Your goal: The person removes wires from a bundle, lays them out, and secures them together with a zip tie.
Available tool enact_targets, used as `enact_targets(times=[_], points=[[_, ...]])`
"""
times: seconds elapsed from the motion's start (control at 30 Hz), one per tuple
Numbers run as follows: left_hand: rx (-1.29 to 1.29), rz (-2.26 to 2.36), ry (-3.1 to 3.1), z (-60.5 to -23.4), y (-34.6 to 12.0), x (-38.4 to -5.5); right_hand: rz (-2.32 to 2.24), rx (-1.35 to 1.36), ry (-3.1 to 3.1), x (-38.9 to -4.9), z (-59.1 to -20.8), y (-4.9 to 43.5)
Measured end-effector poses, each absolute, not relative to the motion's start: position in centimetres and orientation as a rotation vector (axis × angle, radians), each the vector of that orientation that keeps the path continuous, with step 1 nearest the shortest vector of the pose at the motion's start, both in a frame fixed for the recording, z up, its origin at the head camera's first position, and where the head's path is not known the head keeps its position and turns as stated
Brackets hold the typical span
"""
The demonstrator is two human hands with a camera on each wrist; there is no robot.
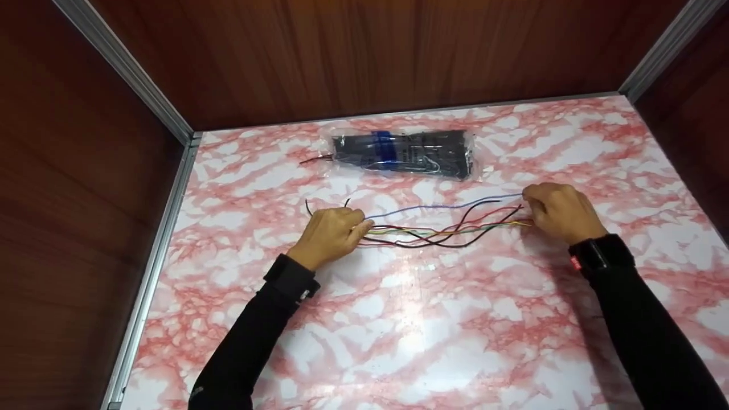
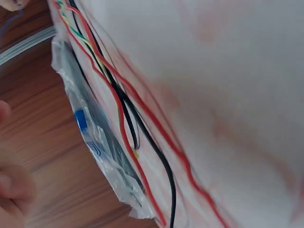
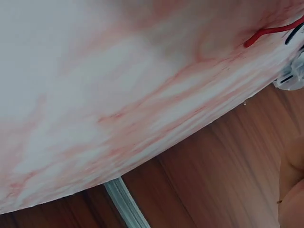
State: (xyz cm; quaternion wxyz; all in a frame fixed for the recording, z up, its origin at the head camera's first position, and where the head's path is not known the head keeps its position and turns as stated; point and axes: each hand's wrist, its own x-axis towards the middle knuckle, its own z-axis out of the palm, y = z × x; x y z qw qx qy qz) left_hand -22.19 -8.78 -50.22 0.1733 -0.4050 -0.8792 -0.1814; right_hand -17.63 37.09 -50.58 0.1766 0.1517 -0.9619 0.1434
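A thin blue wire (image 1: 421, 207) stretches between my two hands in the head view. My left hand (image 1: 335, 232) pinches its left part between thumb and fingers. At the other end, my right hand (image 1: 562, 212) pinches the wire near its tip. Under and beside the blue wire lie several loose wires, among them a black wire (image 1: 464, 246), a red wire (image 2: 151, 116) and a yellow-green one. Their left parts pass behind my left hand, where black ends stick out. Only part of my left hand (image 2: 16, 190) and right hand (image 3: 292, 185) shows in the wrist views.
A clear plastic bag of black strips (image 1: 404, 154) with a blue band lies behind the wires. The red-and-white marbled table (image 1: 410, 341) is bordered by brown wood-grain panels (image 1: 364, 57) and metal edge strips (image 1: 154, 250).
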Motion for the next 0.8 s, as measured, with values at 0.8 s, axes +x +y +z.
enact_targets(times=[0.8], points=[[-0.724,-1.924,-2.405,-49.0,-8.8,-21.0,0.453,0.554,-2.674,-17.0,-51.6,36.3]])
